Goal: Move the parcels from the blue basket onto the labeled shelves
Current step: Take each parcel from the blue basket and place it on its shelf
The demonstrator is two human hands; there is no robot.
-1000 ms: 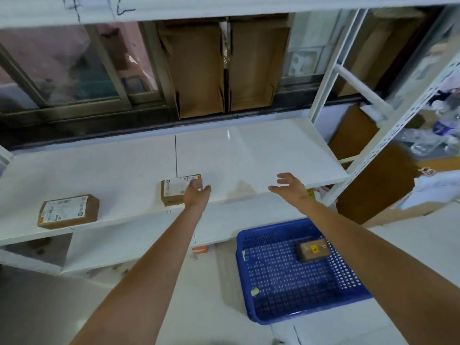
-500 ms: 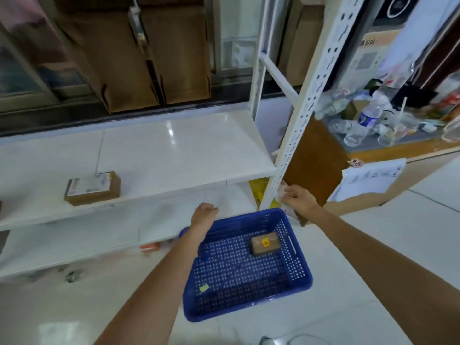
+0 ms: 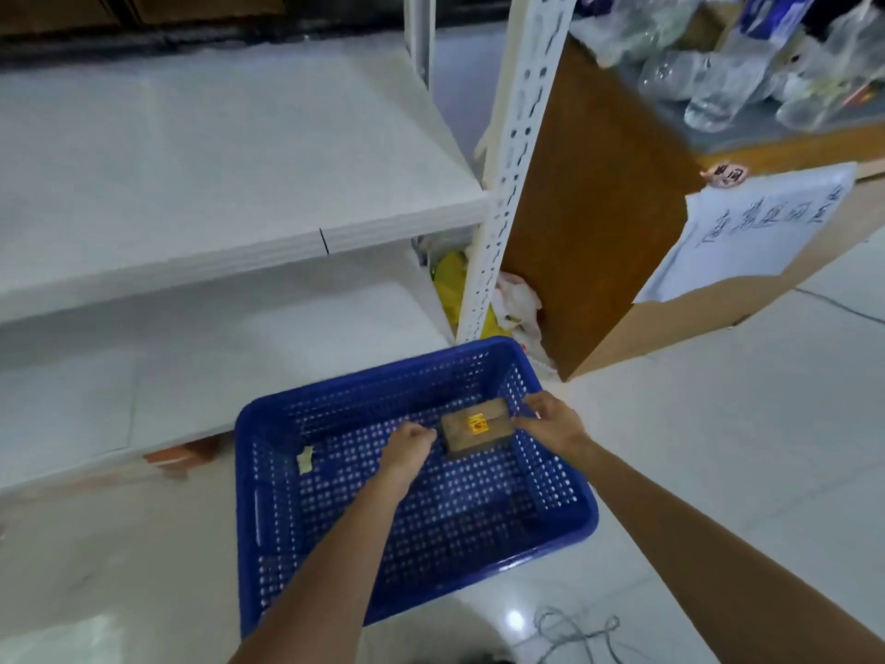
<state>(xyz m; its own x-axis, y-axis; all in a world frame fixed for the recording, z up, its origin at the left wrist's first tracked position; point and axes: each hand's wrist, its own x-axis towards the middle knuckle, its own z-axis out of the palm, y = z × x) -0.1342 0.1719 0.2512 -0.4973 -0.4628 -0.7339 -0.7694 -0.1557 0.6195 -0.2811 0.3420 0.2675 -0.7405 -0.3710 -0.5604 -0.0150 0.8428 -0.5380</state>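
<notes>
Parcel: one small brown cardboard parcel (image 3: pixel 475 427) with a yellow sticker lies flat on the floor of the blue basket (image 3: pixel 577 524), toward its far right corner; no other parcel seen in the basket.
Long axis: runs roughly left to right across the view, tilted slightly up at the right end.
Left hand (image 3: pixel 408 448): loosely curled, knuckles just beside the parcel's left end; contact cannot be confirmed, nothing held.
Right hand (image 3: pixel 550 423): fingers spread and laid against the parcel's right end, touching; not yet closed round it.
Nearer hand: the right, judged the likelier to take the lift.
Destination: white shelves (image 3: pixel 249 203) lie up and to the left of the basket.
Stage: judged as pickup of the final parcel, lift not yet made.
</notes>
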